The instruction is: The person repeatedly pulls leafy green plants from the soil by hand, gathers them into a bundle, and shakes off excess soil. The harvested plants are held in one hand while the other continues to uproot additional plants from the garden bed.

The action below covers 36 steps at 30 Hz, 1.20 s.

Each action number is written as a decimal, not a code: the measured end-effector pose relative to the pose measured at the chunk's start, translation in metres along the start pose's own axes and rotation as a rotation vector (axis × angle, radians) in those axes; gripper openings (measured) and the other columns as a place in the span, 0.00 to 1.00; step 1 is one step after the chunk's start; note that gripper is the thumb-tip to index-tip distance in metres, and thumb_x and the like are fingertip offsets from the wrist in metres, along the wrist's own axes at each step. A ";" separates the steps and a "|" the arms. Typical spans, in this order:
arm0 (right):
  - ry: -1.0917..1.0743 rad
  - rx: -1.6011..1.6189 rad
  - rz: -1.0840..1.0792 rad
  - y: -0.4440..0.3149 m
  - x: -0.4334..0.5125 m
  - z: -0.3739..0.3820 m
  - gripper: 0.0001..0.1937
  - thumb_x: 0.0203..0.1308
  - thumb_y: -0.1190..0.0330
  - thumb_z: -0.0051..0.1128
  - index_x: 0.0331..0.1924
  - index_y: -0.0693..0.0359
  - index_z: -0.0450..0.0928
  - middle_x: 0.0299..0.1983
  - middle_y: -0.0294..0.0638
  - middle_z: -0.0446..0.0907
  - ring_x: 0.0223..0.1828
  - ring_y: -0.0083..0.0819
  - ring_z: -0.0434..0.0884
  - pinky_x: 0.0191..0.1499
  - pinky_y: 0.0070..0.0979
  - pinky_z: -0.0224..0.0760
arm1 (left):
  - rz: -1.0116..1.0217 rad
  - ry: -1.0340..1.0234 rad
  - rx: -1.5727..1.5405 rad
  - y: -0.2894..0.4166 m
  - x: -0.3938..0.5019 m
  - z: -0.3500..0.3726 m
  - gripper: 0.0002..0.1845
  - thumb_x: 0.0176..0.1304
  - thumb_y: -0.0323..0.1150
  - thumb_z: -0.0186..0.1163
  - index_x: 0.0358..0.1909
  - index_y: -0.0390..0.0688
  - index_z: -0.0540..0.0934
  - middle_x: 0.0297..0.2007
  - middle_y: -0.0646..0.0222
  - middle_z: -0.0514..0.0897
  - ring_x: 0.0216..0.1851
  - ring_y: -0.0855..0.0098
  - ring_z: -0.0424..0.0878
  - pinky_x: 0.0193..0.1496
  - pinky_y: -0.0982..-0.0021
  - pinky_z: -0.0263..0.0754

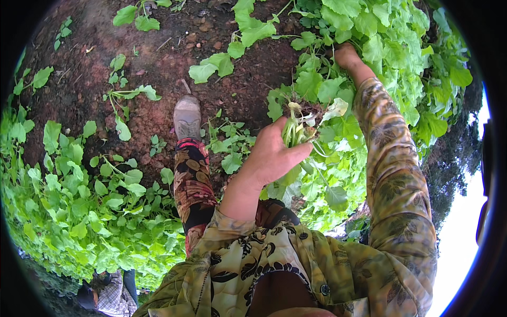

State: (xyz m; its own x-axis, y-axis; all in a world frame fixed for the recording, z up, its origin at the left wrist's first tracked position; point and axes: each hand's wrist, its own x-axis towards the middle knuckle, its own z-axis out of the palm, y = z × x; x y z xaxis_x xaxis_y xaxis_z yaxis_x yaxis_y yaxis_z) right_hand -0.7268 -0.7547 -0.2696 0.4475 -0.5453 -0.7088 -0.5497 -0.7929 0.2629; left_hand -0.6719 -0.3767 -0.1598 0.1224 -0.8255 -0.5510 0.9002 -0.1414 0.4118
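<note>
My left hand [267, 154] is closed around a bunch of pulled leafy green plants [292, 132] in front of my body. Their pale stems and soil-covered roots [313, 109] stick out past my thumb, with one yellowed leaf [336, 109] beside them. Broad leaves of the bunch hang below the hand. My right hand [347, 57] reaches out into the dense leafy greens [390, 51] at the upper right, low among the stems. Leaves cover its fingers, so whether they grip a stem is hidden.
Reddish-brown soil [158, 51] with scattered small plants [128, 95] lies ahead. My shoe [187, 115] stands on it. Another thick bed of greens [91, 222] grows on the left. A person in a checked shirt [115, 295] is beyond it at the lower left.
</note>
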 end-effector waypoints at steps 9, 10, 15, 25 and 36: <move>-0.018 -0.456 -0.237 0.005 0.028 0.022 0.19 0.69 0.65 0.43 0.49 0.58 0.88 0.55 0.43 0.86 0.58 0.39 0.83 0.61 0.34 0.73 | -0.009 0.014 -0.050 0.002 -0.001 0.004 0.25 0.59 0.19 0.67 0.60 0.35 0.76 0.52 0.65 0.84 0.52 0.73 0.80 0.61 0.67 0.73; -0.042 -0.426 -0.236 0.002 0.019 0.019 0.19 0.68 0.65 0.43 0.49 0.57 0.88 0.54 0.42 0.86 0.57 0.38 0.84 0.61 0.34 0.73 | -0.008 0.020 -0.035 0.002 -0.001 0.003 0.25 0.59 0.19 0.67 0.60 0.35 0.76 0.52 0.65 0.84 0.52 0.73 0.80 0.61 0.67 0.73; 0.130 0.137 0.135 -0.023 -0.048 0.011 0.12 0.63 0.66 0.57 0.44 0.63 0.87 0.50 0.50 0.86 0.51 0.48 0.85 0.54 0.38 0.78 | -0.031 0.038 -0.030 0.002 -0.002 0.002 0.23 0.59 0.19 0.67 0.58 0.35 0.77 0.51 0.66 0.84 0.52 0.74 0.80 0.60 0.68 0.73; 0.688 0.560 -0.423 -0.056 -0.167 -0.008 0.08 0.55 0.77 0.68 0.35 0.65 0.79 0.37 0.47 0.81 0.36 0.47 0.83 0.40 0.37 0.78 | 0.063 0.046 0.062 -0.006 0.000 0.002 0.22 0.60 0.22 0.66 0.57 0.36 0.78 0.49 0.69 0.85 0.48 0.76 0.81 0.56 0.70 0.74; 0.203 1.001 -0.389 -0.099 -0.266 -0.081 0.06 0.57 0.81 0.65 0.36 0.67 0.79 0.38 0.41 0.82 0.42 0.31 0.85 0.44 0.27 0.79 | 0.364 -0.119 0.342 0.007 -0.001 0.006 0.30 0.53 0.30 0.68 0.61 0.40 0.78 0.66 0.52 0.75 0.68 0.56 0.73 0.72 0.60 0.63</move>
State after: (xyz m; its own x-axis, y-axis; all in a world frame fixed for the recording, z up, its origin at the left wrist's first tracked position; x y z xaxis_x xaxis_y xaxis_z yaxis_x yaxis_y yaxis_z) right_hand -0.7343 -0.5529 -0.0540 0.7725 -0.4127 -0.4825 -0.6286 -0.3902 -0.6727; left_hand -0.6685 -0.3803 -0.1522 0.3364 -0.9081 -0.2495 0.6175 0.0126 0.7865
